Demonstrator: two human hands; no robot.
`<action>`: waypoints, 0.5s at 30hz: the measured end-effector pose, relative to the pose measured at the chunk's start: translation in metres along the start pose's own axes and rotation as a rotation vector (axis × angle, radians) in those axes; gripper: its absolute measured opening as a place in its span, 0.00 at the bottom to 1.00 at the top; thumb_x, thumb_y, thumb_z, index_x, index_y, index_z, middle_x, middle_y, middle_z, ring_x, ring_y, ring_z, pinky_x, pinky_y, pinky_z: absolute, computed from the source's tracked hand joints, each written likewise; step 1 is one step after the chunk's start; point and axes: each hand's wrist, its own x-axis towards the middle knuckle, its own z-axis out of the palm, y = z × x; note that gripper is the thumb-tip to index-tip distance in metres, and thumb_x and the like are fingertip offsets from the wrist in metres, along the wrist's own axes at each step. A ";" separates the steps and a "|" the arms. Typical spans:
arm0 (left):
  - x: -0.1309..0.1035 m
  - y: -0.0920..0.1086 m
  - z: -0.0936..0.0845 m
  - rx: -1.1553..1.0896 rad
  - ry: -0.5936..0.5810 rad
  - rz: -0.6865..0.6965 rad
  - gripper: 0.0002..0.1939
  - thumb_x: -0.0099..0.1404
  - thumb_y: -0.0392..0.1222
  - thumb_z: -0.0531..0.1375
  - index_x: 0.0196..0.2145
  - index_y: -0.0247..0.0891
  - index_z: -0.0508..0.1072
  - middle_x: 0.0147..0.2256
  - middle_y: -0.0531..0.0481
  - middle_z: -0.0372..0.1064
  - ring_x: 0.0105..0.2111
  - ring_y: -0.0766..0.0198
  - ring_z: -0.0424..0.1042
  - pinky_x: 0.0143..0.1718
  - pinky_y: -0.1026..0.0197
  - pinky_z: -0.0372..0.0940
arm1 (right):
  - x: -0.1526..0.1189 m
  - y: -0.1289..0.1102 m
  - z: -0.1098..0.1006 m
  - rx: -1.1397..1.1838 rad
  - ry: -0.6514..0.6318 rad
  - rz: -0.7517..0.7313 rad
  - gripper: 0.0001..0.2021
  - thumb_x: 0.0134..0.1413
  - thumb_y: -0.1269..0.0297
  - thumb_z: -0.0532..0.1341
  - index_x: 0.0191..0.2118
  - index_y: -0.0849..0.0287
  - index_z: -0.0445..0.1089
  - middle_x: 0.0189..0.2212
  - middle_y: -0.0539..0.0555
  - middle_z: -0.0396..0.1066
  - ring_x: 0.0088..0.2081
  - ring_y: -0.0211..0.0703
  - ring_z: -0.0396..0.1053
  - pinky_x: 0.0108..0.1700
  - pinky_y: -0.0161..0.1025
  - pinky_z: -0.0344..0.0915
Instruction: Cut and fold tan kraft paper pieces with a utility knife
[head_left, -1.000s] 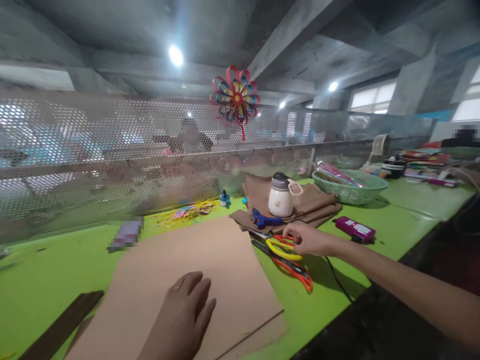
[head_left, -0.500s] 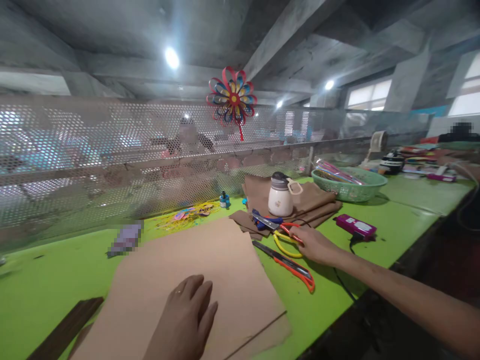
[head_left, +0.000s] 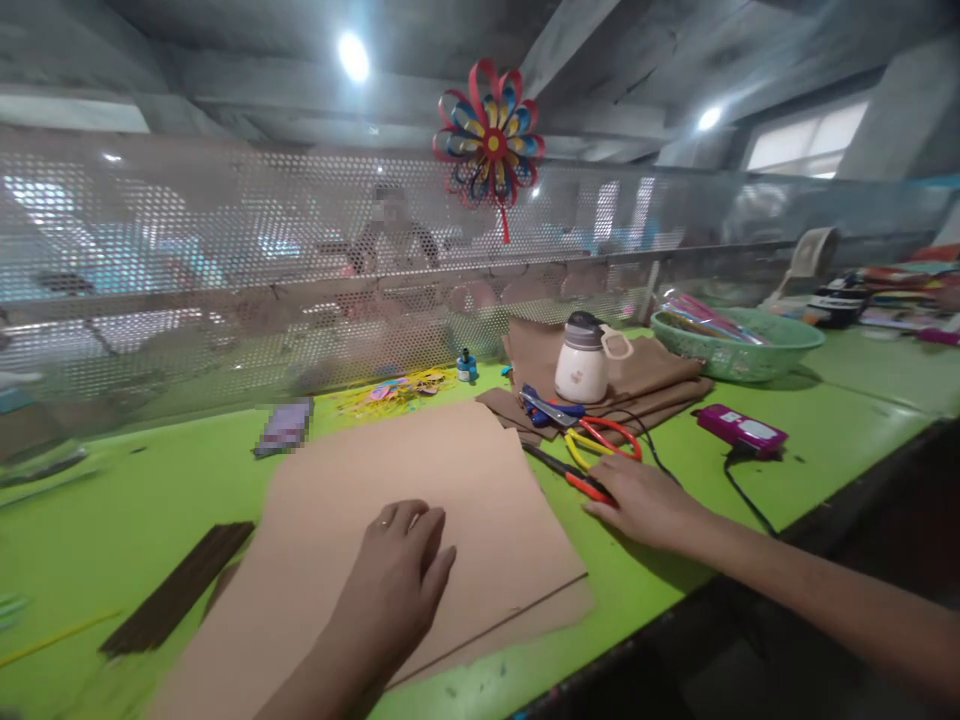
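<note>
My left hand [head_left: 405, 565] rests flat on a large sheet of tan paper [head_left: 457, 450], its fingers loosely curved and apart. Over to the right, my right hand [head_left: 641, 495] closes on the orange-red handle of a long black-bladed cutting tool [head_left: 574, 472]; its exact kind is unclear because my fingers cover the rear. Just beyond that hand lie scissors with red and yellow handles [head_left: 611, 432], next to a dark blue tool [head_left: 555, 408]. The paper's stack shows a dark slit-like edge near the front right.
A white jug [head_left: 581, 370] stands on folded brown cloth [head_left: 667, 370]. Behind are a green basket [head_left: 750, 350], a small blue bottle [head_left: 466, 368] and yellow scraps [head_left: 397, 392]. A purple corded device [head_left: 741, 430] lies right, a dark brown strip [head_left: 180, 585] left. A perforated screen [head_left: 300, 270] backs the table.
My right hand has left the red-handled scissors and moved nearer, onto the orange-handled cutting tool. The scissors now lie on the table. My left hand stays on the paper; the view has shifted.
</note>
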 end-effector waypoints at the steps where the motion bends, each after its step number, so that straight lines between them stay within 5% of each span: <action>1: 0.000 0.001 -0.001 -0.008 -0.009 -0.021 0.13 0.68 0.45 0.54 0.46 0.38 0.71 0.45 0.40 0.67 0.45 0.49 0.64 0.46 0.45 0.62 | 0.000 0.000 0.002 0.011 -0.011 0.022 0.08 0.54 0.60 0.61 0.37 0.58 0.72 0.37 0.62 0.74 0.40 0.56 0.70 0.40 0.46 0.63; 5: 0.002 0.003 -0.002 -0.018 -0.019 -0.103 0.16 0.66 0.49 0.56 0.46 0.35 0.71 0.47 0.39 0.66 0.47 0.47 0.63 0.48 0.45 0.61 | -0.001 0.006 0.003 0.070 -0.045 0.090 0.09 0.56 0.63 0.57 0.36 0.57 0.74 0.31 0.58 0.75 0.32 0.51 0.72 0.33 0.42 0.62; 8: 0.005 0.004 -0.001 -0.007 -0.017 -0.128 0.16 0.65 0.50 0.56 0.44 0.36 0.71 0.46 0.40 0.66 0.47 0.46 0.62 0.48 0.44 0.60 | -0.004 0.010 -0.002 0.132 0.016 0.108 0.13 0.59 0.61 0.54 0.44 0.57 0.73 0.38 0.59 0.75 0.37 0.52 0.72 0.37 0.43 0.65; 11: 0.006 0.006 -0.001 -0.005 -0.016 -0.141 0.16 0.65 0.50 0.57 0.42 0.37 0.72 0.43 0.40 0.66 0.45 0.46 0.61 0.46 0.45 0.60 | 0.000 0.010 -0.005 0.176 0.079 0.025 0.16 0.60 0.61 0.54 0.50 0.58 0.70 0.44 0.61 0.72 0.44 0.53 0.70 0.44 0.46 0.65; 15: 0.007 0.006 -0.003 -0.026 0.006 -0.147 0.16 0.64 0.49 0.57 0.44 0.36 0.73 0.40 0.42 0.65 0.43 0.47 0.61 0.46 0.45 0.60 | 0.017 0.008 -0.004 0.132 0.011 -0.126 0.15 0.61 0.64 0.53 0.49 0.60 0.70 0.47 0.64 0.67 0.49 0.56 0.66 0.50 0.50 0.63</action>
